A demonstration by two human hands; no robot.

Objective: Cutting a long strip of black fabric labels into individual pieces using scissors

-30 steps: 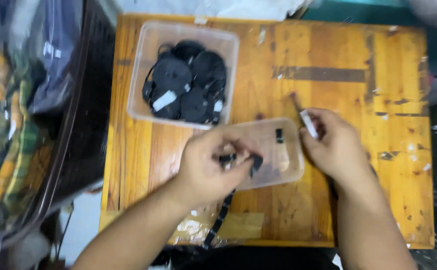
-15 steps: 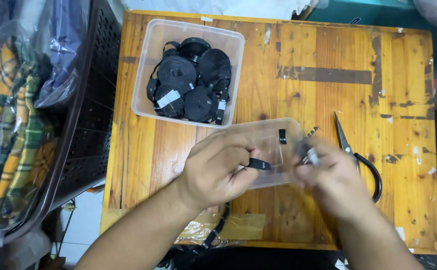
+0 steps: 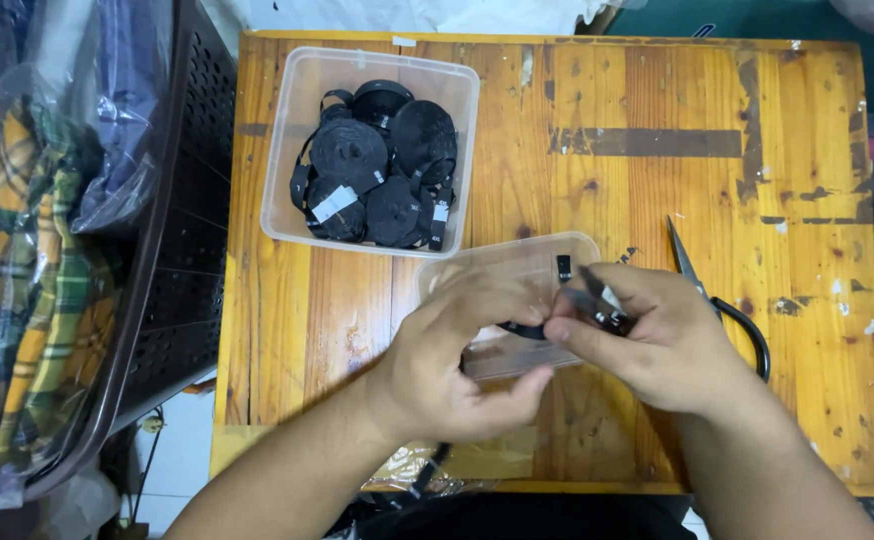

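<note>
Two hands meet over the small clear lidded box, closer together than half a second ago. The left hand and right hand both pinch a black strap. Scissors lie just right of them; open tabletop lies beyond, strap rolls far left.

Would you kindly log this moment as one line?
left hand: holds strap | right hand: pinches strap end | scissors: on table

Small white paper labels sit on the black strap rolls. Clear plastic bags of plaid cloth fill the left basket.
</note>
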